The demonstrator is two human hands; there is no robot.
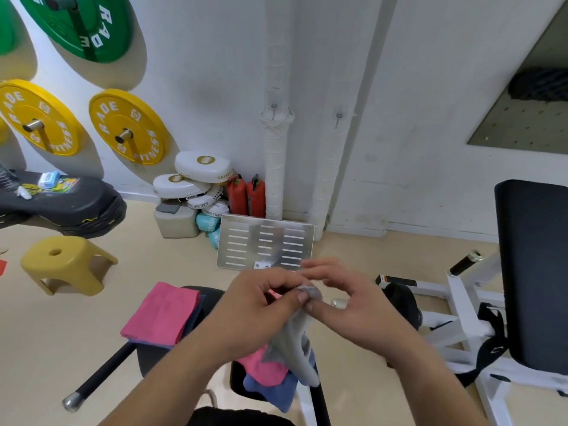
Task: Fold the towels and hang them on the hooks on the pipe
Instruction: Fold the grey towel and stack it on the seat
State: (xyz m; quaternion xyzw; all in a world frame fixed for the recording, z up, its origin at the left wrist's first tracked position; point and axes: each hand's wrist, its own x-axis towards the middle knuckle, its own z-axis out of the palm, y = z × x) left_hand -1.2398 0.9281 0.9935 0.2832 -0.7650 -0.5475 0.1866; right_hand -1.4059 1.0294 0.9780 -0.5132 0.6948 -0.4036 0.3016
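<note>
1. The left hand (261, 305) pinches the grey towel (292, 342) at its top; the right hand (359, 305), fingers loosely straight, touches it.
2. It hangs toward 6 o'clock: light, limp, probably best gripped by corners.

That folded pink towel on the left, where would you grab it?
Probably pinch the folded pink towel at its near left corner, coming from the left: it lies flat on a blue towel, and that corner juts past the black seat.
</note>
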